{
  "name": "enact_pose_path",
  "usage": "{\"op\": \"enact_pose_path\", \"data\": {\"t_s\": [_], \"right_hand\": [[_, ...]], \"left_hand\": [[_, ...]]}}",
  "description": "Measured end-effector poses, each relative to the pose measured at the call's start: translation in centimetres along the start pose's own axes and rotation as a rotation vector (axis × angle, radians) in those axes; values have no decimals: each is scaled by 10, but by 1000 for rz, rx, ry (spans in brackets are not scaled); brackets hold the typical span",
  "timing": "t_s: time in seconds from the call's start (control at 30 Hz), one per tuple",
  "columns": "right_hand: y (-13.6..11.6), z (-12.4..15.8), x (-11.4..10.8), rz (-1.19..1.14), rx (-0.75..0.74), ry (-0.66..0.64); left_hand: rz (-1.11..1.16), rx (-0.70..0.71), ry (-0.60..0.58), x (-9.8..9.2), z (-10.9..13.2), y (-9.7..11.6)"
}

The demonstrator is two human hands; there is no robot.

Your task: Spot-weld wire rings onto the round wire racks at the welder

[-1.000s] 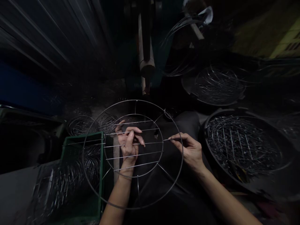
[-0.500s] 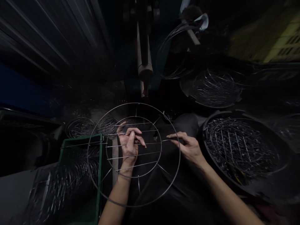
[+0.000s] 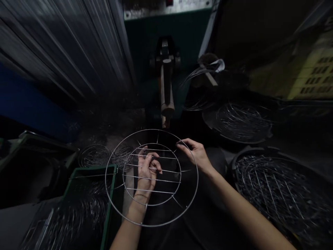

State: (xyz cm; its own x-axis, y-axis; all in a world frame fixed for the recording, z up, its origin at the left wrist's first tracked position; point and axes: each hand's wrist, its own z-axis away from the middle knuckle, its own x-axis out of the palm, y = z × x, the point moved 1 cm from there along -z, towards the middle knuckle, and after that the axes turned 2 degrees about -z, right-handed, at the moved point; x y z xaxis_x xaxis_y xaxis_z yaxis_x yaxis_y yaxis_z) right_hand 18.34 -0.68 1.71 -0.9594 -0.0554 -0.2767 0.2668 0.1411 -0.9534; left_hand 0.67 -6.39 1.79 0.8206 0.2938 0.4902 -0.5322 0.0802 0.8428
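A round wire grill rack (image 3: 166, 181) is in front of me, with an outer ring, a smaller inner ring, several straight crossbars and short spokes between the rings. My left hand (image 3: 147, 175) is at its left middle, seen through the bars, fingers curled against the crossbars; the exact contact is partly hidden. At the upper right, my right hand (image 3: 197, 156) pinches a short wire spoke between the two rings, thumb and forefinger together. Just beyond the rack's far edge, the rod-like arm (image 3: 167, 93) of a machine points down towards it.
A green crate (image 3: 91, 171) of bent wires stands at left. On the right, a dark round tub (image 3: 235, 170) holds short wire pieces with another wire rack on top. A second tub (image 3: 215, 128) of wires sits behind it, near a yellow crate (image 3: 312, 78).
My view has tilted up, so the machine shows more. My right hand has moved from the rack's right side to a spoke further up. My left hand stays at the crossbars.
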Motion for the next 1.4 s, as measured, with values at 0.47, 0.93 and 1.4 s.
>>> {"op": "enact_pose_path", "data": {"t_s": [0.47,0.93,1.4], "right_hand": [[18,-21,16,-8,43,109],[24,41,-24,-183,183,-219],[28,53,-3,-213,197,-28]], "left_hand": [[23,16,98,9,-19,10],[-21,243,89,-4,-16,7],[-126,415,63,-8,0,1]]}}
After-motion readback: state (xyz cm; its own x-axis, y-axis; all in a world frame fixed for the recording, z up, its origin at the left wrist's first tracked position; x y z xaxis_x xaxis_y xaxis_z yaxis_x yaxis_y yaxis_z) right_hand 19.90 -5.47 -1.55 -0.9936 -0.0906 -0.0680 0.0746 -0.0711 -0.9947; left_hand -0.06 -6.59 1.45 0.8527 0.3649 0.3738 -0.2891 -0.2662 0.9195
